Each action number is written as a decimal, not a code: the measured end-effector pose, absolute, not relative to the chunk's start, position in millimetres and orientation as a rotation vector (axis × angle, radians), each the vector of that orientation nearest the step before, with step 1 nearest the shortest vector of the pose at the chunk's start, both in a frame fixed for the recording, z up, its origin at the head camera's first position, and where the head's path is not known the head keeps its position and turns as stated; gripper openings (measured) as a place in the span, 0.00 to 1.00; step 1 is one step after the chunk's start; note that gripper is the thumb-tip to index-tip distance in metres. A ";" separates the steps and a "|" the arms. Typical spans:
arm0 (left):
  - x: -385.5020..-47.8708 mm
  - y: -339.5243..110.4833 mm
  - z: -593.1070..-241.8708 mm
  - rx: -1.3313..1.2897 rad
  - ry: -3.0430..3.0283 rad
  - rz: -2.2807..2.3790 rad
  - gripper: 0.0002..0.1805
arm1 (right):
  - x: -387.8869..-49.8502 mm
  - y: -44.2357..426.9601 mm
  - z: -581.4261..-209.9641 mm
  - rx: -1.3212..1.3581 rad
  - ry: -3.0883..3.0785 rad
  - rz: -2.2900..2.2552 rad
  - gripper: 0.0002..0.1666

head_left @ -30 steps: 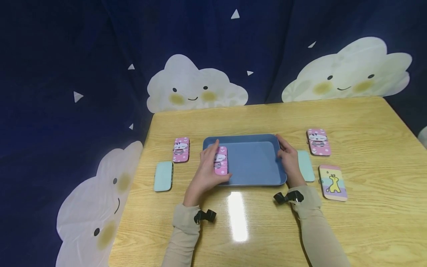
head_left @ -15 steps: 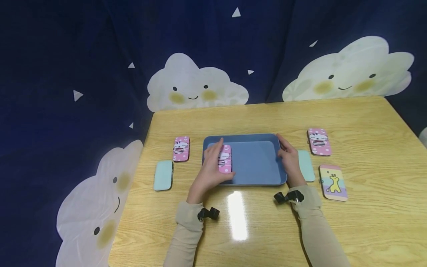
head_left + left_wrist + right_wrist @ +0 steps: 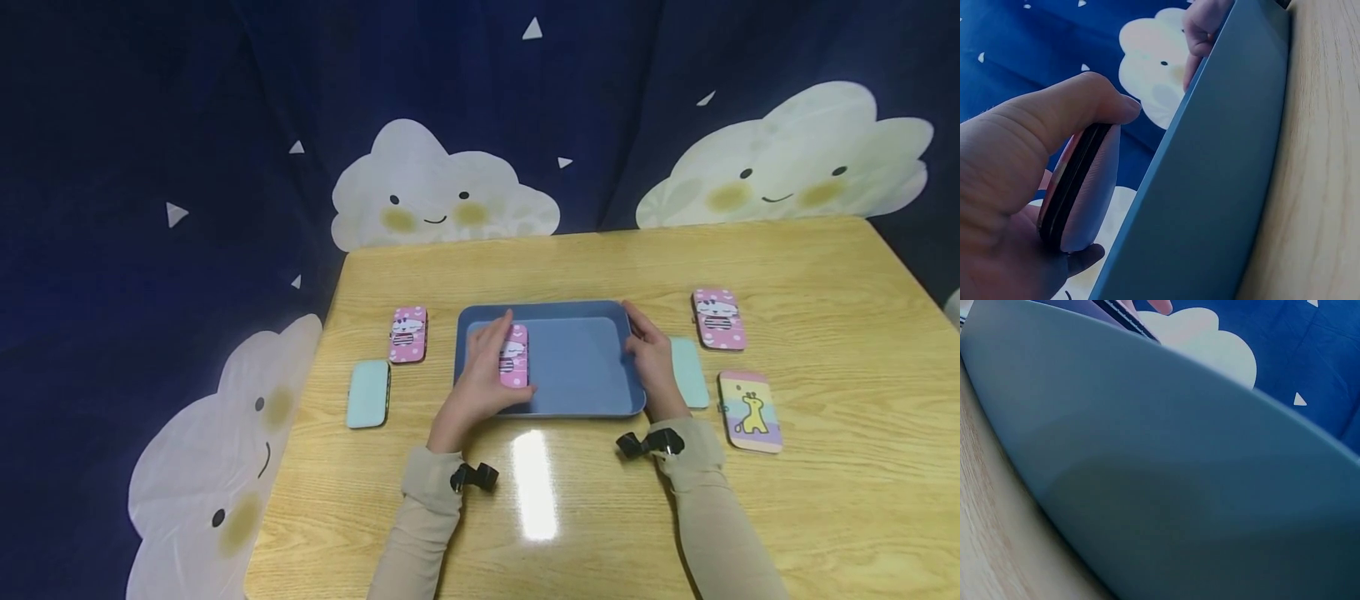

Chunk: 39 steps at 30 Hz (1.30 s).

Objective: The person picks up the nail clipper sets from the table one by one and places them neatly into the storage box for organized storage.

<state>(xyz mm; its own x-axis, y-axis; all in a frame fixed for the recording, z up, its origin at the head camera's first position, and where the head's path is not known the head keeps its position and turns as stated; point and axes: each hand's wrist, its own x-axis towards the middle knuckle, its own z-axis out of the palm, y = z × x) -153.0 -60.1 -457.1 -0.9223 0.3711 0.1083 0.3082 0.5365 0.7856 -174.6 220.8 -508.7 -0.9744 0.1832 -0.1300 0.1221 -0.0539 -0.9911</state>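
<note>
My left hand (image 3: 477, 382) holds a small pink case (image 3: 516, 357) with a white cartoon print over the left part of a blue tray (image 3: 577, 367). In the left wrist view the thumb lies across one end of the case (image 3: 1094, 194), the other fingers support its far side, and a dark seam runs along its edge. At the tray's right end, my right hand (image 3: 654, 367) grips the rim with curled fingers. In the right wrist view the tray's wall (image 3: 1147, 456) fills most of the picture and hides that hand.
Left of the tray lie another pink case (image 3: 408, 335) and a mint case (image 3: 368, 394). To its right are a pink case (image 3: 718, 319), a giraffe case (image 3: 750, 412) and a mint case (image 3: 688, 373) partly behind my right hand. A cloud-print curtain (image 3: 480, 75) borders the wooden table (image 3: 570, 508).
My left hand has moved a little to the right over the tray, carrying the pink case. The right hand and the tray stay where they were.
</note>
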 end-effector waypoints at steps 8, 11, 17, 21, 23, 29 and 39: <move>-156.7 -56.3 -456.8 0.616 2.687 1.324 0.66 | -175.8 222.1 -509.6 -0.365 -2.112 2.223 0.45; -158.3 -54.4 -457.4 0.626 2.682 1.317 0.66 | -176.2 222.6 -510.0 -0.373 -2.116 2.222 0.45; -159.2 -50.9 -457.7 0.635 2.656 1.336 0.65 | -175.7 222.3 -509.3 -0.374 -2.124 2.221 0.45; -159.4 -49.1 -457.9 0.644 2.650 1.350 0.64 | -174.7 221.8 -507.9 -0.364 -2.133 2.224 0.45; -159.7 -48.2 -458.3 0.651 2.652 1.346 0.64 | -174.2 222.0 -507.6 -0.355 -2.137 2.223 0.45; -160.2 -44.8 -459.5 0.681 2.660 1.334 0.62 | -174.3 222.5 -507.7 -0.345 -2.146 2.220 0.45; -158.2 -40.0 -462.5 0.691 2.644 1.353 0.57 | -175.9 222.0 -509.7 -0.368 -2.147 2.219 0.44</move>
<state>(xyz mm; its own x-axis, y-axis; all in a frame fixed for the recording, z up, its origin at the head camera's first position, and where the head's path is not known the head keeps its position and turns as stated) -158.2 -40.0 -462.5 -0.8933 0.4330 0.1204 0.3509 0.5047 0.7888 -175.9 222.0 -509.7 -0.9714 0.1865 -0.1466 0.1404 -0.0462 -0.9890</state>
